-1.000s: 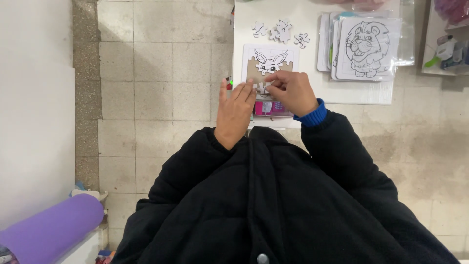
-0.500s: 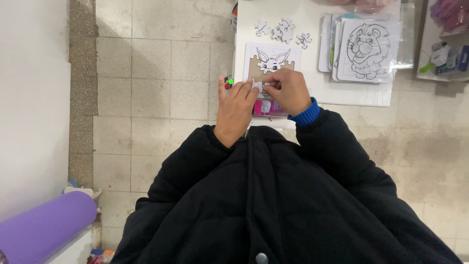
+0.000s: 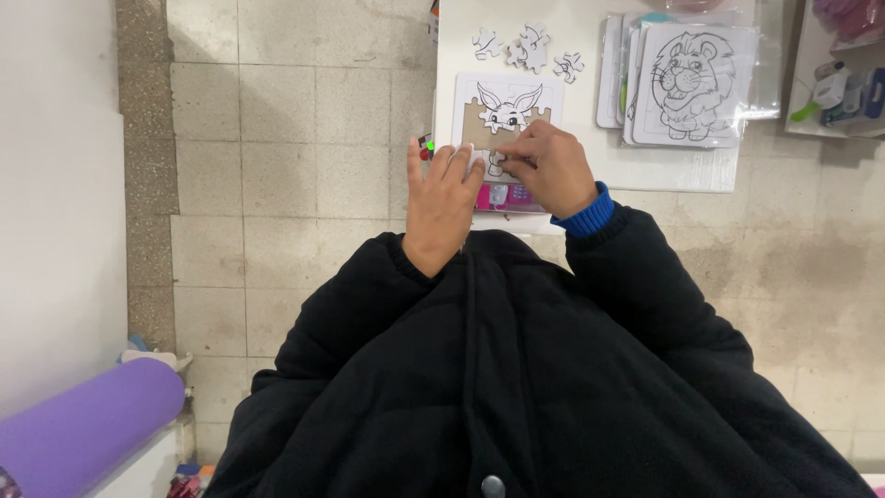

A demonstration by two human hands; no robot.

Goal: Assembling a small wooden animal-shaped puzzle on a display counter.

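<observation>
A square white jigsaw board with a line-drawn rabbit [image 3: 507, 103] lies on a white sheet, brown backing showing where pieces are out. My left hand [image 3: 442, 198] rests flat at the board's lower left edge, fingers spread. My right hand [image 3: 546, 166] covers the board's lower right part, its fingertips pinched on a small white puzzle piece [image 3: 499, 159] pressed against the board. Several loose white pieces [image 3: 528, 48] lie just beyond the board.
A stack of bagged puzzles with a lion drawing [image 3: 690, 83] lies to the right. Small packaged items [image 3: 843, 88] sit at the far right. A pink object [image 3: 505, 195] shows under my hands. A purple roll [image 3: 83, 424] lies at lower left on the tiled floor.
Both hands have stayed on the board's lower edge; the right fingertips shifted slightly left over the rabbit with the piece. The view has drifted a little.
</observation>
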